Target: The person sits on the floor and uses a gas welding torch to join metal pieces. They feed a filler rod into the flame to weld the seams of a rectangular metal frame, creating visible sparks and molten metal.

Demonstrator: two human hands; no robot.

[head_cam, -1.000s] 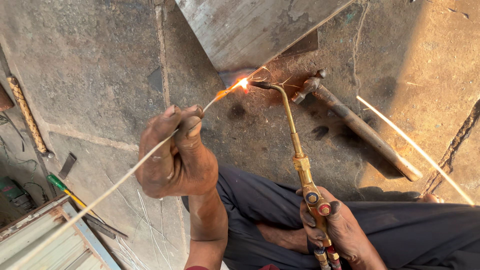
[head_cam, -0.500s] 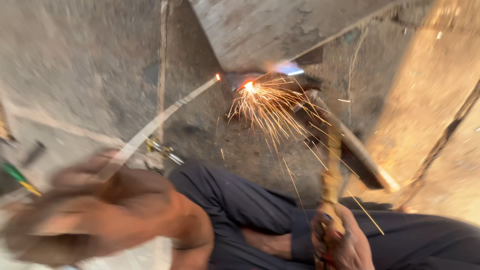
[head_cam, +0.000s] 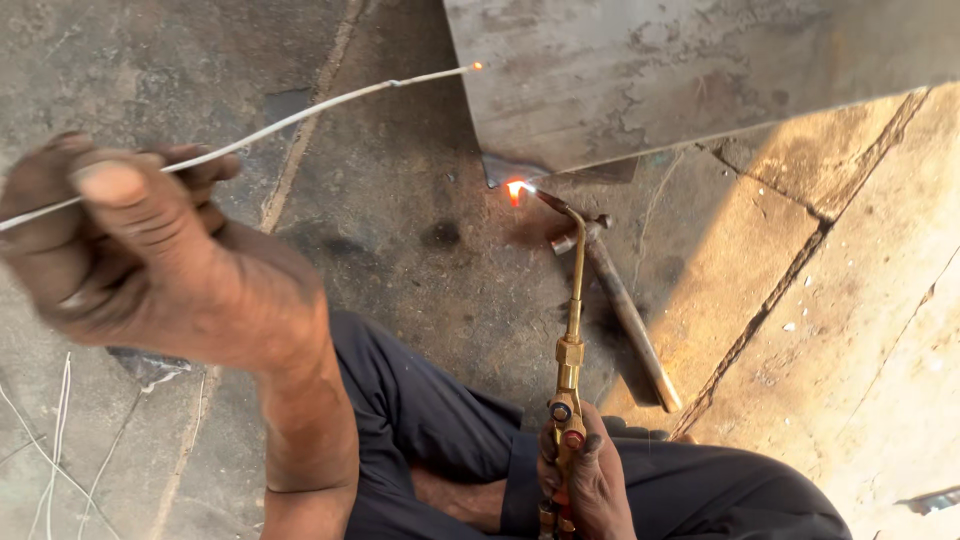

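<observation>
My left hand (head_cam: 150, 255) is raised close to the camera and grips a thin white filler rod (head_cam: 300, 115). The rod's glowing tip points at the grey metal sheet (head_cam: 680, 70) but stays apart from it. My right hand (head_cam: 585, 475) holds a brass gas torch (head_cam: 570, 350) low in the view. The torch's bent nozzle burns with a small orange flame (head_cam: 515, 188) at the lower left corner of the sheet.
A hammer (head_cam: 625, 310) lies on the concrete floor (head_cam: 400, 230) just right of the torch. Loose thin wires (head_cam: 55, 440) lie at the lower left. My legs in dark trousers (head_cam: 440, 430) are folded below. Cracks run across the sunlit floor at right.
My left hand has lifted toward the camera and pulled the rod's tip away from the flame, up and to the left. The burst of sparks has stopped. The torch stays at the sheet's corner.
</observation>
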